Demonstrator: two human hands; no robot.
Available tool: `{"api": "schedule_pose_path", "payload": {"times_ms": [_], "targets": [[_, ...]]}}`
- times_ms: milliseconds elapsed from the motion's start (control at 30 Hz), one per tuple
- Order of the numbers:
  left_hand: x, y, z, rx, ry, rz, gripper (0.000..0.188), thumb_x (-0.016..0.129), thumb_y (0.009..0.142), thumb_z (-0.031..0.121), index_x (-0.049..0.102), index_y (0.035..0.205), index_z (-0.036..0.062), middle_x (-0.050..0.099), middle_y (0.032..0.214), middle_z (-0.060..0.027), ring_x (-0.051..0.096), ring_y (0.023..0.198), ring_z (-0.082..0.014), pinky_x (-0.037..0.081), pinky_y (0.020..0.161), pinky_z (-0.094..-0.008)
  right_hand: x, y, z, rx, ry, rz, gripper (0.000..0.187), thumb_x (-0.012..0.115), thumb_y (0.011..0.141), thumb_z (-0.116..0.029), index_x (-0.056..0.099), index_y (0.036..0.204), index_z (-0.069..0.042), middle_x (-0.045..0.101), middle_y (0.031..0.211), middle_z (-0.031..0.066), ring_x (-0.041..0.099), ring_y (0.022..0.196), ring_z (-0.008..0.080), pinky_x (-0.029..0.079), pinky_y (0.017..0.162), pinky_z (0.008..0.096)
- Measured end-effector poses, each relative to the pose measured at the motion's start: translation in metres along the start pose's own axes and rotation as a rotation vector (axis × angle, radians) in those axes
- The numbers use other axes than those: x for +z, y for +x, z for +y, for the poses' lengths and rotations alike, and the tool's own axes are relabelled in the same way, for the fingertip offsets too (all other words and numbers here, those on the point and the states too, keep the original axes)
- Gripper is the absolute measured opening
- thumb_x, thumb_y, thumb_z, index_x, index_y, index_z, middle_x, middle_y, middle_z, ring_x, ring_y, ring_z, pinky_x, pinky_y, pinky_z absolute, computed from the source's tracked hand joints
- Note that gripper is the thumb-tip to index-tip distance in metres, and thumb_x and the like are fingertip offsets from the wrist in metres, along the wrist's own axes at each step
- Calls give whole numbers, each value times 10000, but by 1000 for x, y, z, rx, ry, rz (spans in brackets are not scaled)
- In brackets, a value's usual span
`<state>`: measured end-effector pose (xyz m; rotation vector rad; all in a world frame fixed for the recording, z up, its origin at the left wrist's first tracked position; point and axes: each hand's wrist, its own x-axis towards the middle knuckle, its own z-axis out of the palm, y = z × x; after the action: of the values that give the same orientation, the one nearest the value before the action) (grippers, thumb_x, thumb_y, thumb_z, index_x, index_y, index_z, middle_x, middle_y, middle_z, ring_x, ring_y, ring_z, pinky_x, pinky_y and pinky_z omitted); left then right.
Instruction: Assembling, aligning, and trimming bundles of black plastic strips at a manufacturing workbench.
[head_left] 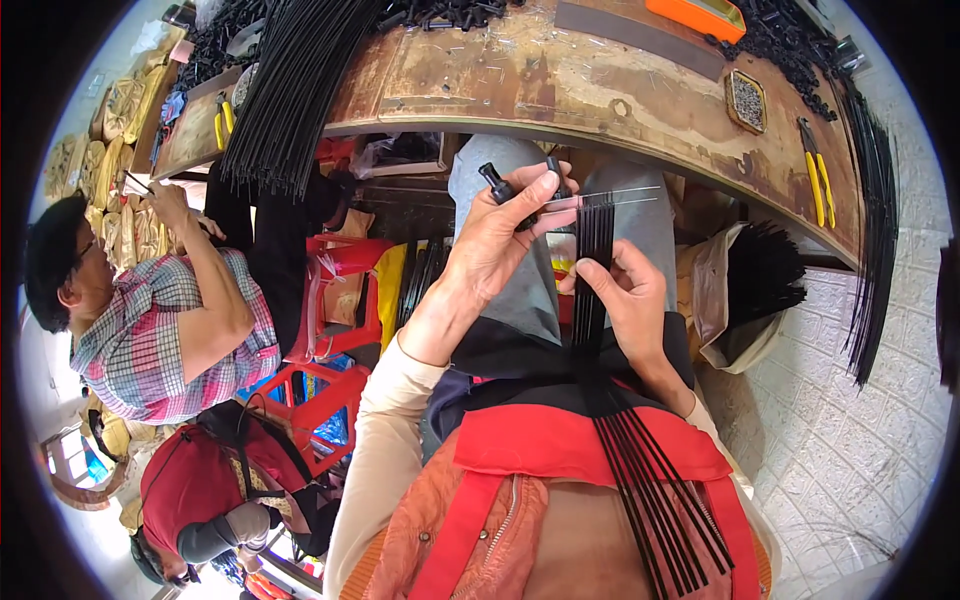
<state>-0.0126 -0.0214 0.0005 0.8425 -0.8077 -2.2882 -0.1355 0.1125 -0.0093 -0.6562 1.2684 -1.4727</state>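
My left hand [512,212] is closed around black tube-shaped plastic pieces [496,184], one with a flared end. Thin metal wires [632,194] extend from its fingertips across the upper ends of a bundle of thin black rods [596,232]; whether they pass through the rods I cannot tell. Lower down, my right hand [622,298] grips that bundle, thumb in front. The rods run down over my lap and fan out at their lower ends across my red apron [590,440].
Ahead is a worn wooden bench [450,75] with a large bundle of black rods [290,100], a tin of small metal bits [746,101], yellow-handled pliers [818,185] and an orange tray [697,15]. At left, two people work beside red stools [335,400]. A white wall [830,440] is at right.
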Motion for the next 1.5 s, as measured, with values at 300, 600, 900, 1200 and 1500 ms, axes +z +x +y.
{"api": "schedule_pose_path", "payload": {"times_ms": [300, 600, 900, 1200, 1500], "targets": [[2, 0, -5, 61, -48, -65, 389, 633, 930, 161, 548, 1292, 49, 645, 1065, -109, 644, 978, -182, 551, 878, -335, 1, 4, -1, 38, -28, -7, 155, 601, 945, -99, 586, 1024, 33, 674, 853, 95, 660, 770, 139, 525, 729, 260], [-2, 3, -6, 61, -74, -38, 390, 643, 917, 126, 541, 1285, 45, 646, 1062, -120, 656, 953, -189, 576, 838, -317, 3, 5, 1, 32, 1, 1, 161, 605, 944, -103, 582, 1029, 32, 667, 861, 85, 664, 771, 146, 531, 727, 267], [-2, 2, -10, 12, -104, 30, 259, 672, 892, 94, 592, 1116, -9, 653, 1072, -150, 665, 944, -208, 578, 833, -316, 2, 5, 1, 27, -8, -5, 156, 606, 943, -104, 582, 1022, 29, 665, 859, 84, 660, 764, 141, 530, 724, 263], [-4, 2, -7, 23, -58, 35, 256, 689, 879, 93, 614, 1096, -20, 651, 1083, -115, 654, 947, -193, 575, 828, -332, 5, 6, 0, 26, 13, -3, 143, 611, 940, -103, 581, 1005, 22, 663, 860, 81, 656, 755, 132, 529, 706, 257], [0, 0, -6, 58, -15, 7, 313, 677, 886, 89, 606, 1158, -48, 647, 1097, -114, 646, 978, -195, 563, 860, -339, 8, 4, 0, 33, -12, 45, 138, 635, 926, -102, 584, 986, 10, 653, 844, 64, 650, 744, 121, 520, 682, 243]]}}
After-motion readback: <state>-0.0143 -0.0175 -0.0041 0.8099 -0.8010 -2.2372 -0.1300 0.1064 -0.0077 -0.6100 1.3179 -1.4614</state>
